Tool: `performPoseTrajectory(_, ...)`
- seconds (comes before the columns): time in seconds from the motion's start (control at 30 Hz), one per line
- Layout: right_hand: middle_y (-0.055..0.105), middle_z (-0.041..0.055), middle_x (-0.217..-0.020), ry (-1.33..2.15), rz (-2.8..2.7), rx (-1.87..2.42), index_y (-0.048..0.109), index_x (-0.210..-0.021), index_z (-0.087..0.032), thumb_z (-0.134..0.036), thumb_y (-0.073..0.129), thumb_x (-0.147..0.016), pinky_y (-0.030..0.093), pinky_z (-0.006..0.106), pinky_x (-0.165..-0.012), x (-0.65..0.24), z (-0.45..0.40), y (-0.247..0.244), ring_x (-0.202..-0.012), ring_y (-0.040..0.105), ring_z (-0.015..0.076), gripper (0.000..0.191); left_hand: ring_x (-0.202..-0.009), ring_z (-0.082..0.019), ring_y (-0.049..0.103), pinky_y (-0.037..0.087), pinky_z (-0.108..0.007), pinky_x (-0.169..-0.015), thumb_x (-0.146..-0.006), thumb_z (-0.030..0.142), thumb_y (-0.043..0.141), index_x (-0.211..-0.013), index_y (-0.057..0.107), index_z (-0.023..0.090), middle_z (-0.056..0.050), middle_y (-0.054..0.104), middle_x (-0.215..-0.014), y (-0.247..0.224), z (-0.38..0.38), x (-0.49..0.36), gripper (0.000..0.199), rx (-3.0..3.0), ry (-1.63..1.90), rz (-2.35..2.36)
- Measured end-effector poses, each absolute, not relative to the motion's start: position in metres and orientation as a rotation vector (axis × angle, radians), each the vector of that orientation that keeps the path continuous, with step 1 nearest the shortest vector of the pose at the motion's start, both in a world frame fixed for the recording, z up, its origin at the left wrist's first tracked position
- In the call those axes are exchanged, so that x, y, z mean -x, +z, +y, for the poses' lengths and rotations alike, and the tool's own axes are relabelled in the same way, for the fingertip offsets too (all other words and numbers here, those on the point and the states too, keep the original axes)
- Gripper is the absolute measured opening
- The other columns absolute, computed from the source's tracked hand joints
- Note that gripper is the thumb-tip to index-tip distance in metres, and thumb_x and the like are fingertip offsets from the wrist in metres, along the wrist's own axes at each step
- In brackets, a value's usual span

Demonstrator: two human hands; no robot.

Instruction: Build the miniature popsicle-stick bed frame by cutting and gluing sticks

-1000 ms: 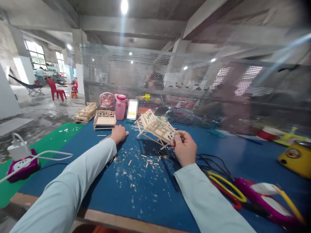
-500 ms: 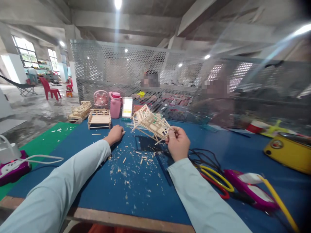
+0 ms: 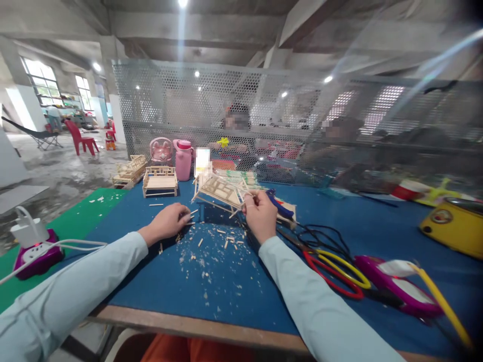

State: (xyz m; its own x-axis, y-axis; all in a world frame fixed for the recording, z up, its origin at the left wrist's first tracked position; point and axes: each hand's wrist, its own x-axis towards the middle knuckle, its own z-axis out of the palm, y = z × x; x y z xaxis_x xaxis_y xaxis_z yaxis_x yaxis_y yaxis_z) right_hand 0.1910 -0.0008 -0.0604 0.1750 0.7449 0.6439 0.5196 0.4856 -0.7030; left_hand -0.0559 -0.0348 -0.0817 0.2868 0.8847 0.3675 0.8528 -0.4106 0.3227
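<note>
Along the left side of the blue-topped desk (image 3: 181, 296), a purple power strip (image 3: 38, 266) with a white plug-in charger (image 3: 28, 230) sits on a flat green mat (image 3: 81, 221). Farther back stand two small furniture models of pale wooden sticks: one with its side partly turned to me (image 3: 130, 172), then a bench-like one (image 3: 160, 182) facing me, in front of a pink case with rounded ears (image 3: 161, 151).

My left hand (image 3: 168, 221) is low over the desk, its fingers curled beside a few slim pale sticks (image 3: 193, 212); I cannot tell whether I am pinching any of them. Behind it is a pink bottle with a darker lid (image 3: 183, 161).

Next comes a third pale stick model (image 3: 219, 192), tilted, with a shadow below it. Short wooden offcuts (image 3: 200, 242) are scattered on the desk nearer me. My right hand (image 3: 261, 214) has its fingers clamped on the right end of that tilted model.

Just past those knuckles is a tool with dark blue handles (image 3: 281, 205). Then come a tangle of black cable (image 3: 334, 234), a red loop (image 3: 341, 288), a yellow loop (image 3: 350, 271), a second purple power strip (image 3: 405, 296) and a rounded yellow pot (image 3: 453, 229).
</note>
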Motion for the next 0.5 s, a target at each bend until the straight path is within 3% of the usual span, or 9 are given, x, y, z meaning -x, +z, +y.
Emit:
performPoseTrajectory(0.1, 0.058, 0.0012, -0.062, 0.089, -1.616, 1.199, 0.058, -0.079, -0.018, -0.034, 0.044, -0.079, 0.042, 0.025, -0.057, -0.184, 0.005, -0.066, -0.056, 0.055, 0.0144, 0.021, -0.092, -0.019, 0.056, 0.042, -0.029, -0.084, -0.081, 0.019, 0.037, -0.098, 0.062, 0.015, -0.01, 0.063, -0.098, -0.075, -0.027, 0.076, 0.03, -2.274, 0.883, 2.052)
performPoseTrajectory(0.2, 0.062, 0.0044, -0.067, -0.037, -1.719, 1.209, 0.06, -0.081, -0.018, -0.032, 0.042, -0.079, 0.04, 0.026, -0.062, -0.179, 0.011, -0.07, -0.062, 0.056, 0.0168, 0.023, -0.1, -0.023, 0.054, 0.042, -0.032, -0.085, -0.078, 0.014, 0.039, -0.105, 0.06, 0.014, -0.014, 0.058, -0.108, -0.077, -0.016, 0.1, 0.034, -2.201, 0.656, 2.376)
performPoseTrajectory(0.37, 0.065, 0.007, -0.073, -0.076, -1.783, 1.229, 0.062, -0.086, -0.017, -0.033, 0.042, -0.08, 0.039, 0.027, -0.064, -0.175, 0.018, -0.07, -0.064, 0.056, 0.018, 0.026, -0.091, -0.026, 0.057, 0.044, -0.032, -0.076, -0.079, 0.017, 0.039, -0.087, 0.065, 0.01, -0.019, 0.06, -0.096, -0.086, -0.008, 0.118, 0.029, -2.14, 0.405, 2.416)
performPoseTrajectory(0.5, 0.065, 0.0073, -0.073, -0.032, -1.797, 1.22, 0.062, -0.089, -0.016, -0.031, 0.043, -0.08, 0.04, 0.027, -0.065, -0.172, 0.019, -0.067, -0.064, 0.055, 0.0181, 0.026, -0.08, -0.019, 0.059, 0.042, -0.024, -0.069, -0.076, 0.017, 0.042, -0.078, 0.066, 0.014, -0.01, 0.065, -0.085, -0.08, -0.012, 0.11, 0.024, -2.241, 0.387, 2.217)
